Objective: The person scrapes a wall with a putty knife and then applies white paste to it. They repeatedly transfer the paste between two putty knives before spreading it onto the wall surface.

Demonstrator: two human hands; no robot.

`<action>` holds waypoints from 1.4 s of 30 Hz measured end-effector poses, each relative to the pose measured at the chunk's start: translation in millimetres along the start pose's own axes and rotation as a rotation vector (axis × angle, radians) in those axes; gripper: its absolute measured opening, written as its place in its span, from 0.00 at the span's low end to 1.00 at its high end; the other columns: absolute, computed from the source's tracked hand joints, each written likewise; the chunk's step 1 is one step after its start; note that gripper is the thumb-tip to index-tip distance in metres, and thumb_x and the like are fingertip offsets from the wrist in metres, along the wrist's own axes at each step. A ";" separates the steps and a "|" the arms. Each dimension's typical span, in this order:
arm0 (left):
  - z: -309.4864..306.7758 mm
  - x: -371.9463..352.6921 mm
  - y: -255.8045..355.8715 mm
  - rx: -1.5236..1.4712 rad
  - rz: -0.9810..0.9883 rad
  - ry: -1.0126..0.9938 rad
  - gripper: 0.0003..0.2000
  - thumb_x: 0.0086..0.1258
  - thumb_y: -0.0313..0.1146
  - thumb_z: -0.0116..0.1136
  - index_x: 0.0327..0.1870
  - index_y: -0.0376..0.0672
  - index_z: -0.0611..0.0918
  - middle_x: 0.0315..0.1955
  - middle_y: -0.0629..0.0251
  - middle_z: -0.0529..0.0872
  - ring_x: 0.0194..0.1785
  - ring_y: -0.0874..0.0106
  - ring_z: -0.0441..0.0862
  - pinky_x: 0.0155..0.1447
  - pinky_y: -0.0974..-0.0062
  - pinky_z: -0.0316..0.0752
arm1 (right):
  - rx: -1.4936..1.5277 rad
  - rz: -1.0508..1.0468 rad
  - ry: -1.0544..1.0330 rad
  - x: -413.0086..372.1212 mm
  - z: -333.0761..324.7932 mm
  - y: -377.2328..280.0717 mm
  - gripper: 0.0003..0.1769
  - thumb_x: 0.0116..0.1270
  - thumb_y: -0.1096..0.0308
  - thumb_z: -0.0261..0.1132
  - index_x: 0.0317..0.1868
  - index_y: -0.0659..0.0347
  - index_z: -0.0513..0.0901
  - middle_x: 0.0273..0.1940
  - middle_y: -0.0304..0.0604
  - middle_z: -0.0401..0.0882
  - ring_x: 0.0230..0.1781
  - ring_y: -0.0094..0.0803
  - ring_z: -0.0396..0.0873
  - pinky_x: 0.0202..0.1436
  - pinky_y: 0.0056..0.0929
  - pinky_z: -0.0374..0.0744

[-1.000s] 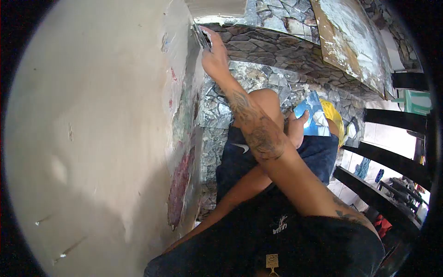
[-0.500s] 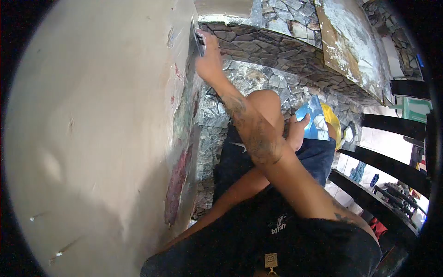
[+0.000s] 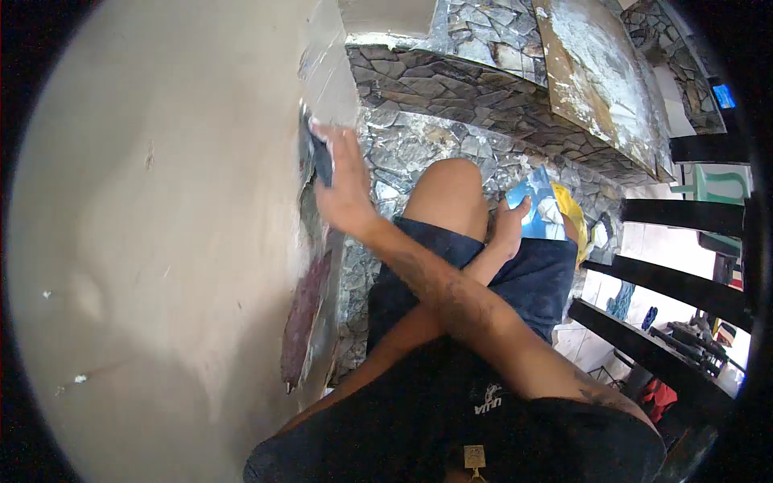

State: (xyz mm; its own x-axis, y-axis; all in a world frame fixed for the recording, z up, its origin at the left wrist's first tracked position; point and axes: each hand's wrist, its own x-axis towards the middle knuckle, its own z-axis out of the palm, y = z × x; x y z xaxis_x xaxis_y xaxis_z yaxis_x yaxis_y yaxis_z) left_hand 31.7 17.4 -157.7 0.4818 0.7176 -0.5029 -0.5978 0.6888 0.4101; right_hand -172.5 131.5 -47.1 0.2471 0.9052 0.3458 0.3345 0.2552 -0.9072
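Note:
My right hand (image 3: 348, 189) reaches across my left arm and is closed around a dark putty knife (image 3: 321, 159). The knife's blade lies against the edge of the pale wall (image 3: 185, 209), where grey and white filler is smeared. Below it a reddish bare patch (image 3: 306, 322) shows along the same edge. My left hand (image 3: 509, 227) rests over my thigh and grips a flat blue sheet (image 3: 527, 193), its thumb on top. A white lump of putty (image 3: 551, 213) sits on that sheet.
A ledge with stone-patterned covering (image 3: 451, 84) juts out ahead, with a white-smeared board (image 3: 600, 72) on top. Something yellow (image 3: 568, 211) lies beside my leg. Dark railing bars (image 3: 660, 282) stand to the right, with a green chair (image 3: 717, 185) beyond them.
My right hand has drawn the putty knife down along the wall edge, away from the corner by the ledge. My left hand still holds the blue sheet in about the same place.

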 end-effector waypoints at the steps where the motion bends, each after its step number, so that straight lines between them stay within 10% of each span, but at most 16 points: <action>1: 0.9 0.0 0.3 -0.003 0.012 -0.017 0.10 0.65 0.29 0.57 0.45 0.38 0.77 0.37 0.66 0.81 0.37 0.72 0.79 0.44 0.72 0.75 | -0.005 0.012 -0.022 -8.1 -2.5 -5.3 0.36 0.40 0.87 0.48 0.57 0.60 0.67 0.47 0.53 0.65 0.53 0.53 0.65 0.61 0.36 0.63; 4: 0.2 -3.6 4.1 0.009 0.037 -0.038 0.10 0.65 0.30 0.57 0.45 0.38 0.77 0.37 0.66 0.81 0.37 0.74 0.78 0.44 0.74 0.73 | 0.156 -0.066 -0.199 -20.8 -30.3 -4.7 0.35 0.44 0.88 0.47 0.58 0.60 0.67 0.51 0.53 0.66 0.56 0.50 0.66 0.63 0.36 0.63; 9: -3.2 -7.8 10.2 0.077 0.001 -0.043 0.11 0.66 0.32 0.57 0.45 0.36 0.77 0.39 0.65 0.81 0.41 0.76 0.75 0.48 0.76 0.68 | 0.130 -0.068 0.215 37.2 -31.1 43.1 0.34 0.47 0.88 0.45 0.59 0.62 0.66 0.54 0.54 0.67 0.59 0.44 0.65 0.64 0.35 0.61; 17: -12.3 7.4 -4.8 0.056 0.036 -0.015 0.12 0.66 0.31 0.55 0.47 0.36 0.77 0.39 0.66 0.81 0.41 0.75 0.75 0.50 0.76 0.67 | 0.113 -0.075 0.253 118.6 -4.2 76.0 0.34 0.45 0.87 0.46 0.57 0.61 0.67 0.49 0.56 0.68 0.54 0.54 0.66 0.59 0.41 0.65; 42: -0.9 -2.5 -0.1 0.147 0.057 -0.016 0.14 0.65 0.32 0.57 0.49 0.37 0.75 0.39 0.65 0.81 0.41 0.71 0.77 0.48 0.73 0.71 | -0.065 -0.006 0.188 105.7 10.7 43.3 0.36 0.44 0.82 0.53 0.60 0.60 0.66 0.50 0.54 0.65 0.53 0.54 0.66 0.57 0.45 0.66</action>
State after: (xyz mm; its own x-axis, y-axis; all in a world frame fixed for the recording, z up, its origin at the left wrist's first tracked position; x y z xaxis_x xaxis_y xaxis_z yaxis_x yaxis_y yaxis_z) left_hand 30.1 15.5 -157.2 0.4607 0.7569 -0.4635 -0.5250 0.6535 0.5453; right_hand -141.7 241.8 -52.4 0.4085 0.8226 0.3956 0.3931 0.2327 -0.8896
